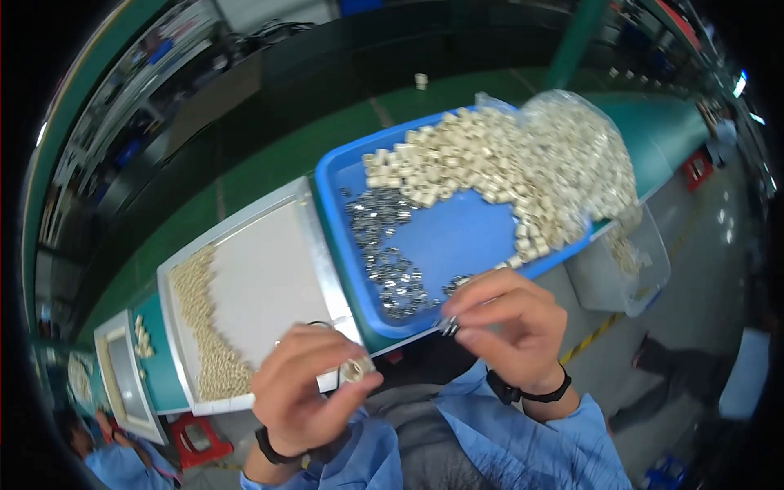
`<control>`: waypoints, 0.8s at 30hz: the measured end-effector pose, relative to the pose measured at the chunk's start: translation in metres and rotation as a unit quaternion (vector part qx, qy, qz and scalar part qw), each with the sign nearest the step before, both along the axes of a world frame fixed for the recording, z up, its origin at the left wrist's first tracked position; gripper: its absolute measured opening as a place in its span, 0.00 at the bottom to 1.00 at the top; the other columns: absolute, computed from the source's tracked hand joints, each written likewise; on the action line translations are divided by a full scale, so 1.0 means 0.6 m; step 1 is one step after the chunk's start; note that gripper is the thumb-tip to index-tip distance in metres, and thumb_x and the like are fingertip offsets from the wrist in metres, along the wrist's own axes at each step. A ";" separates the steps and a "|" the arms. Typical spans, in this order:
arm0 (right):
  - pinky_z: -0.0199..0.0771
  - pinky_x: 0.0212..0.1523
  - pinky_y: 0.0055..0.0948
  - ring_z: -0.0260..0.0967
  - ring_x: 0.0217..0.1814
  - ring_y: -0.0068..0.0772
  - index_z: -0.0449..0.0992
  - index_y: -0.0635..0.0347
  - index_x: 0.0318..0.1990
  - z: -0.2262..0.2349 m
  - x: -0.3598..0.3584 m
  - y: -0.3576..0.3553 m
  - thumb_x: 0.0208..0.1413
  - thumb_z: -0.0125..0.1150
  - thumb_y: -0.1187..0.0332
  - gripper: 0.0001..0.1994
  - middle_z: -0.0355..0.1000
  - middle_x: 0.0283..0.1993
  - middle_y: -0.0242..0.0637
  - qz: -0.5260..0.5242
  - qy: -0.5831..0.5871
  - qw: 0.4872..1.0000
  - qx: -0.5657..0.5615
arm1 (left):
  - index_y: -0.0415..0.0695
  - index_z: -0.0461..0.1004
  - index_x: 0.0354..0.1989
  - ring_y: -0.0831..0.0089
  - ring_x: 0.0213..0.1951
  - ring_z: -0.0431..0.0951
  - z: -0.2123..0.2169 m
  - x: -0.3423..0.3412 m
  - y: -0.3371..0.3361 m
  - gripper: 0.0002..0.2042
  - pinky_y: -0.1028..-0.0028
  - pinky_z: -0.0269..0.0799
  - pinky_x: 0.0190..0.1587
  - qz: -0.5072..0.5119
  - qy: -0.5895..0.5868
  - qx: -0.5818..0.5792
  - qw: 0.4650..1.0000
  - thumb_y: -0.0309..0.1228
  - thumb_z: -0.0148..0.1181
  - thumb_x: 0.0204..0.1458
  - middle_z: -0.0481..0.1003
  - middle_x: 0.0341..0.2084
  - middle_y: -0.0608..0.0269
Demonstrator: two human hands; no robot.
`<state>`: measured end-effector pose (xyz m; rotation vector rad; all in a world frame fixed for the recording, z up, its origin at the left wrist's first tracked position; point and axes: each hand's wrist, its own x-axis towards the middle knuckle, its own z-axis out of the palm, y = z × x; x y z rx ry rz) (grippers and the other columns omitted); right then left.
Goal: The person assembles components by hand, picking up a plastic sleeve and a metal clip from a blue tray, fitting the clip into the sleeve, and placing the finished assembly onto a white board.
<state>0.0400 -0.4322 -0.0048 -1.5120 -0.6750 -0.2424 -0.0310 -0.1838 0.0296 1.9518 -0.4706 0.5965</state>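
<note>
My left hand is closed, pinching a cream-coloured plastic block with an opening in its face. Held between thumb and fingers of my right hand are small shiny metal parts, too blurred to tell more closely. That hand is just over the near rim of a blue plastic tub. A heap of cream plastic blocks fills the tub's far side. Along its left side lie many loose dark metal pieces, and a few more sit near my right fingertips.
A clear plastic bag of cream blocks rests in the tub's right end. Left of the tub is a metal-framed white tray with small cream parts. A translucent bin stands at right. Another person sits at lower left, near a red stool.
</note>
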 end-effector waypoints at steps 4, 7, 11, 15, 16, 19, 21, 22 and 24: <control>0.82 0.47 0.40 0.82 0.46 0.46 0.83 0.68 0.40 0.033 -0.014 -0.005 0.49 0.72 0.85 0.10 0.80 0.46 0.52 0.134 0.020 0.989 0.058 | 0.35 0.83 0.41 0.62 0.33 0.80 -0.015 -0.010 -0.033 0.17 0.67 0.75 0.35 -0.012 0.063 0.039 0.997 0.18 0.78 0.40 0.79 0.33 0.55; 0.82 0.47 0.40 0.83 0.46 0.46 0.83 0.66 0.39 0.037 -0.017 0.002 0.49 0.74 0.84 0.10 0.81 0.46 0.50 0.172 0.024 0.983 0.061 | 0.36 0.83 0.41 0.62 0.32 0.80 -0.010 -0.012 -0.042 0.18 0.67 0.74 0.34 -0.015 0.057 0.075 0.995 0.18 0.77 0.37 0.79 0.33 0.55; 0.81 0.47 0.40 0.84 0.46 0.44 0.83 0.65 0.39 0.035 -0.017 0.005 0.49 0.75 0.82 0.10 0.81 0.46 0.46 0.169 -0.006 0.985 0.017 | 0.36 0.82 0.40 0.60 0.33 0.78 -0.010 -0.013 -0.047 0.19 0.66 0.74 0.35 -0.011 0.053 0.105 0.993 0.16 0.72 0.35 0.78 0.33 0.54; 0.81 0.46 0.40 0.84 0.46 0.42 0.84 0.64 0.38 0.035 -0.024 0.006 0.49 0.76 0.82 0.09 0.82 0.46 0.43 0.146 -0.005 0.989 -0.007 | 0.36 0.81 0.41 0.59 0.34 0.78 -0.010 -0.015 -0.049 0.19 0.65 0.73 0.36 -0.001 0.053 0.117 0.992 0.15 0.69 0.34 0.77 0.33 0.54; 0.80 0.46 0.39 0.84 0.46 0.41 0.84 0.64 0.38 0.035 -0.025 0.006 0.49 0.76 0.81 0.09 0.82 0.45 0.43 0.136 -0.013 0.991 -0.013 | 0.36 0.81 0.41 0.58 0.34 0.78 -0.010 -0.015 -0.050 0.20 0.65 0.73 0.36 0.003 0.054 0.122 0.991 0.15 0.69 0.33 0.77 0.33 0.54; 0.79 0.47 0.39 0.84 0.45 0.41 0.84 0.63 0.37 0.037 -0.028 0.005 0.48 0.77 0.81 0.09 0.82 0.45 0.43 0.116 -0.029 0.993 -0.027 | 0.37 0.81 0.42 0.58 0.34 0.78 -0.005 -0.018 -0.060 0.20 0.64 0.73 0.36 0.026 0.049 0.145 0.988 0.15 0.69 0.34 0.77 0.33 0.54; 0.78 0.49 0.40 0.84 0.45 0.39 0.84 0.63 0.37 0.041 -0.029 0.004 0.47 0.77 0.80 0.09 0.83 0.45 0.43 0.103 -0.047 0.993 -0.045 | 0.37 0.80 0.42 0.58 0.34 0.78 -0.008 -0.018 -0.059 0.21 0.64 0.73 0.36 0.036 0.046 0.158 0.986 0.15 0.69 0.34 0.76 0.33 0.55; 0.77 0.50 0.40 0.84 0.44 0.39 0.84 0.63 0.36 0.041 -0.029 0.003 0.47 0.77 0.80 0.09 0.83 0.45 0.43 0.097 -0.056 0.992 -0.054 | 0.37 0.80 0.43 0.58 0.34 0.78 -0.012 -0.018 -0.057 0.21 0.64 0.73 0.35 0.035 0.041 0.158 0.986 0.15 0.69 0.34 0.76 0.33 0.55; 0.77 0.51 0.40 0.84 0.44 0.38 0.85 0.62 0.37 0.039 -0.031 0.005 0.47 0.77 0.80 0.09 0.83 0.45 0.42 0.091 -0.053 0.993 -0.055 | 0.38 0.80 0.44 0.58 0.34 0.78 -0.018 -0.018 -0.054 0.23 0.63 0.72 0.35 0.031 0.032 0.160 0.986 0.16 0.69 0.34 0.76 0.34 0.55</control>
